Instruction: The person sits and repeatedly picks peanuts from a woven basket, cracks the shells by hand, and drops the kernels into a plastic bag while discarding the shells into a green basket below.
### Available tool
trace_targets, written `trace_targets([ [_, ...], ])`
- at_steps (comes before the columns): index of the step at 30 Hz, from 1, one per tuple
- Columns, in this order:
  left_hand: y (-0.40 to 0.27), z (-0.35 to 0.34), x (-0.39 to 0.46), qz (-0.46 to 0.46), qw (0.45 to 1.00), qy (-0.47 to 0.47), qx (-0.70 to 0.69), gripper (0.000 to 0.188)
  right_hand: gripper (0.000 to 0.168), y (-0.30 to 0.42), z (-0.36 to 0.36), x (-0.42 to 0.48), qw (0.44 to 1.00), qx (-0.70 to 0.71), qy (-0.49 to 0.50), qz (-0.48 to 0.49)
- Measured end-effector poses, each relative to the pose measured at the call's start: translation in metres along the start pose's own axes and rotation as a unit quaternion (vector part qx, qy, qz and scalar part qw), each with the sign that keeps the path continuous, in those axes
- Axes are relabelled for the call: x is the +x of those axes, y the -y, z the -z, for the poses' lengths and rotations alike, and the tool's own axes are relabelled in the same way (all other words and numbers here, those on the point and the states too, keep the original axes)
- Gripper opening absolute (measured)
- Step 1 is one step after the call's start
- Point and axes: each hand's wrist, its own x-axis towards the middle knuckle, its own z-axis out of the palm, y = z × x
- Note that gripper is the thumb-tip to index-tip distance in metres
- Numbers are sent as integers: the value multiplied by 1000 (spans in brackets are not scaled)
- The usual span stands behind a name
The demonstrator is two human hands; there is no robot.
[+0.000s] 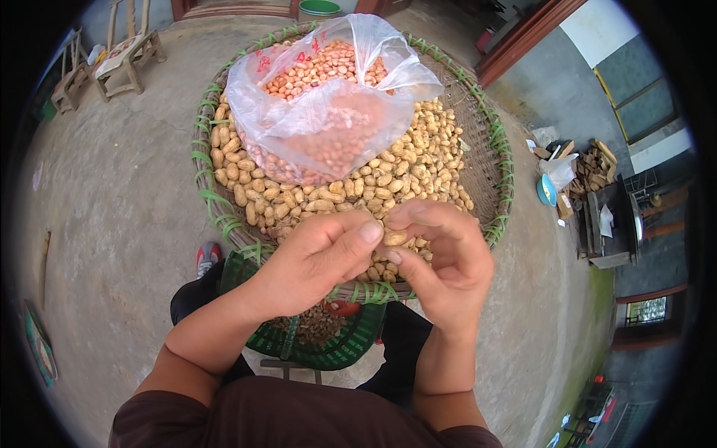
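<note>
Between the fingertips of my right hand is a single unshelled peanut. My left hand meets it from the other side, thumb and curled fingers pressed at the peanut's left end. Both hands are over the near part of a round woven basket tray, its rim wrapped with green strips. Unshelled peanuts cover much of the tray. On top of them, toward the far side, sits a translucent plastic bag, open at the top and holding shelled pink peanut kernels. Whether my left fingers hold anything else is hidden.
Below the tray, between my legs, is a green plastic basket with empty peanut shells inside. Wooden chairs stand at the far left on the concrete floor. To the right are a blue basin and stacked firewood.
</note>
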Motion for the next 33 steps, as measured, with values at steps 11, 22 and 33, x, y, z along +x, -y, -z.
trace_targets([
  [11,-1,1,-1,20,999,0,-51,35,35,-11,-1,4,998,-24,57,19],
  [22,3,-3,-3,-28,999,-14,11,34,24,-11,-12,-6,998,42,-9,-44],
  [33,-5,-8,-7,-32,999,-21,-6,28,21,1,-13,-11,1000,9,-14,-26],
])
